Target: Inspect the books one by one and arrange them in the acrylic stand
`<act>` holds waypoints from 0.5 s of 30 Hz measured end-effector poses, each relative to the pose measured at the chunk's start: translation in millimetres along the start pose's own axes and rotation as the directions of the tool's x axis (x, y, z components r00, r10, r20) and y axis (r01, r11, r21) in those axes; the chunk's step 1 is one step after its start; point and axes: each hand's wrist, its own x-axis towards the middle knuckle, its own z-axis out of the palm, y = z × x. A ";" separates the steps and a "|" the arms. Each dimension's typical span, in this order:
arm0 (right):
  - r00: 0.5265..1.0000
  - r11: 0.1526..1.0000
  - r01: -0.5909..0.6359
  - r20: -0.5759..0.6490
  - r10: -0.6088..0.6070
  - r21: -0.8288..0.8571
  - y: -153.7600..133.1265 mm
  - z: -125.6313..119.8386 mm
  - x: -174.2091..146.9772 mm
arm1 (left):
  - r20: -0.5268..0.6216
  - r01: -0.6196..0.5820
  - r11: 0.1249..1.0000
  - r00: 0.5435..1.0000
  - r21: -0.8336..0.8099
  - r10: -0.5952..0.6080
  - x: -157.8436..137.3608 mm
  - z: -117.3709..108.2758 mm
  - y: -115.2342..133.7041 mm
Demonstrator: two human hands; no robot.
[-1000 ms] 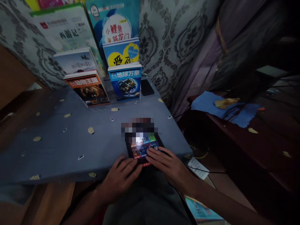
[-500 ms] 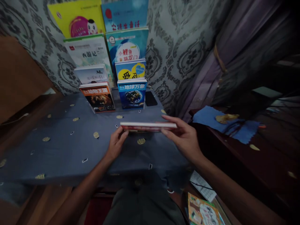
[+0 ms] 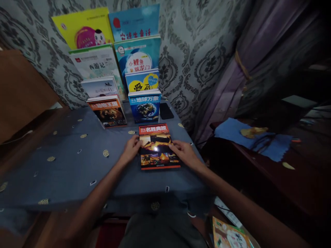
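A red and black book (image 3: 156,144) with a wall and sunset on its cover faces up above the near part of the table, its title toward the far side. My left hand (image 3: 131,148) pinches its left edge, thumb on the cover. From the other side my right hand (image 3: 185,153) grips the right edge, thumb also on top. Whether the book rests on the cloth or is held just over it, I cannot tell. Just beyond it stand a blue book with a globe (image 3: 144,109) and an orange and black book with a lion (image 3: 110,113).
Behind those, taller books rise in two columns, with a yellow book (image 3: 82,29) at the back left. A dark phone (image 3: 166,111) lies right of them on the blue tablecloth (image 3: 69,165). A blue cloth (image 3: 253,137) covers part of a dark surface to the right. An orange book (image 3: 230,234) is low down.
The book in my hands has turned from edge-on to cover-up and come down a little nearer me. My right hand has moved left and lower with it. The standing books stay put.
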 end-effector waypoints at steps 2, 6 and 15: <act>1.000 0.977 -0.011 -0.002 0.011 -0.213 2.6 -3.8 -2.5 | -0.007 -0.087 0.946 0.996 0.312 0.094 -4.0 -7.3 -2.5; 1.000 0.817 -0.009 -0.012 0.003 -0.576 -1.9 -11.1 -8.2 | 0.023 -0.218 0.785 0.967 0.579 0.252 -6.2 -13.8 3.0; 0.888 0.742 0.444 0.136 -0.440 -0.502 -27.9 43.3 28.4 | 0.151 -0.284 0.689 0.957 0.667 0.247 7.6 0.6 -2.0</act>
